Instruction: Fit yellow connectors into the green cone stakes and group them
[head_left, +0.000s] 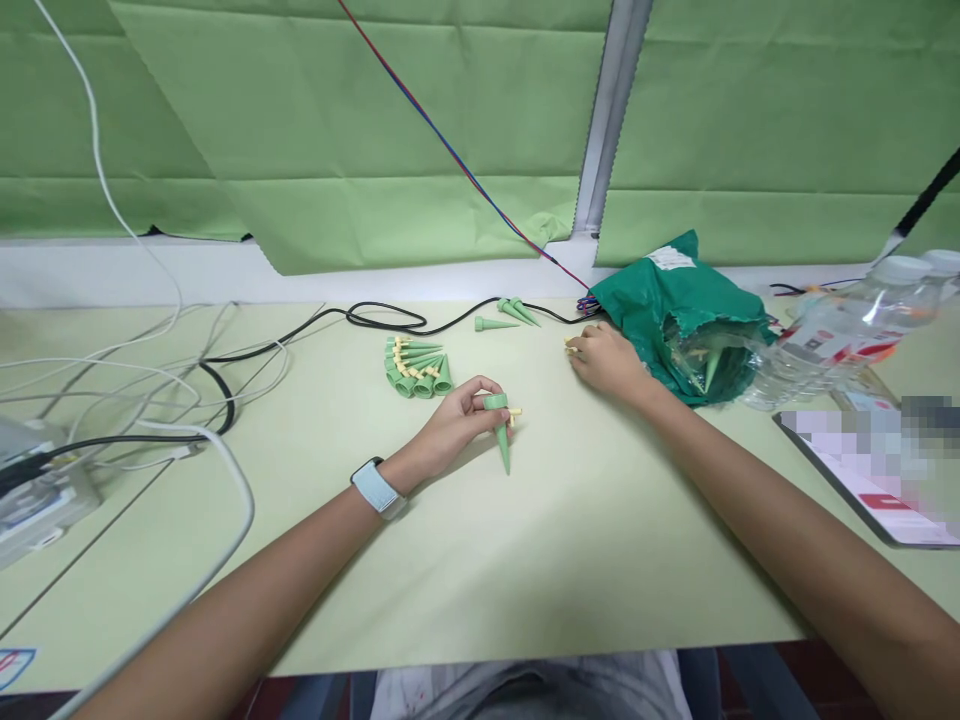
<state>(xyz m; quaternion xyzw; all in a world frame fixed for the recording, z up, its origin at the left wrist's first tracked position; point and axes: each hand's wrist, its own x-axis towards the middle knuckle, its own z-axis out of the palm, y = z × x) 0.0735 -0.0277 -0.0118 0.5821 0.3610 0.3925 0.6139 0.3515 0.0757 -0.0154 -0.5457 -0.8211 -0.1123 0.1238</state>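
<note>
My left hand (pixel 474 415) is closed around a green plastic watering spike (pixel 503 440), its wide capped end up and its tip pointing down above the table. A small yellow valve piece (pixel 515 411) juts out beside it at the fingertips. Farther back to the right, my right hand (pixel 606 358) is low over the table with its fingers bent together. Small yellow pieces (pixel 570 344) show at those fingertips; the hand partly hides them. A fan of several green spikes with yellow valves (pixel 417 368) lies left of centre. Loose green spikes (pixel 495 324) lie behind it.
A torn green bag (pixel 675 300) with spikes inside stands beside my right hand. Clear plastic bottles (pixel 847 320) and a tablet-like flat device (pixel 862 480) are at the right. Black cable (pixel 386 318) runs along the back; white cables (pixel 240 490) and an adapter cover the left.
</note>
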